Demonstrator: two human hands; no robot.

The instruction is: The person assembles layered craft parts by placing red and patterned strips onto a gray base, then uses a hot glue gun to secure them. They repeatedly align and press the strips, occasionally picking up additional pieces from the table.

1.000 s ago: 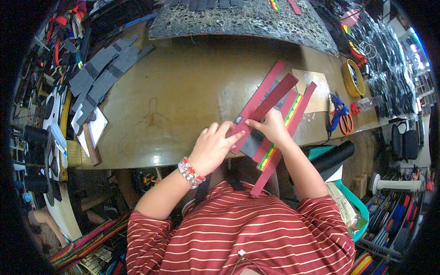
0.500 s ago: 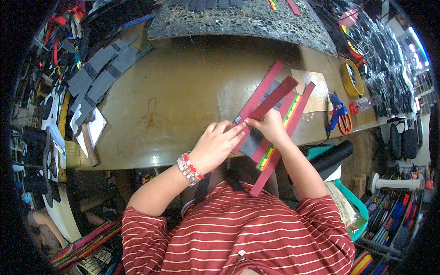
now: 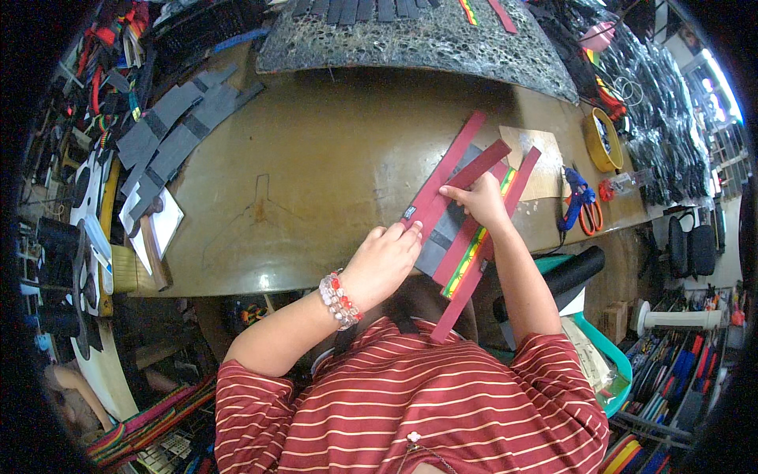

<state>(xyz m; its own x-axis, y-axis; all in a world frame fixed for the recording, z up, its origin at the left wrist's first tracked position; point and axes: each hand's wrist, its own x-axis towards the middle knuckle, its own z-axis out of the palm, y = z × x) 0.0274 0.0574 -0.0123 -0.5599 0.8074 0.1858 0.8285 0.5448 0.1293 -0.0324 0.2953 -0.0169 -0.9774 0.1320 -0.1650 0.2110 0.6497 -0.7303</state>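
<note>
The left hand has fingertips on a long maroon strip; whether it pinches, I cannot tell. Beside it, the right hand pinches a shorter maroon strip, with orange-handled scissors on the tabletop to its right

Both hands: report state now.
Left hand: on the labelled strip; grip cannot be told.
Right hand: curled, thumb on the next strip; grip cannot be told.

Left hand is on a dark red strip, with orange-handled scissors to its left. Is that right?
Not quite: the head view shows the orange-handled scissors to the right of the left hand, which is indeed on a dark red strip.
</note>
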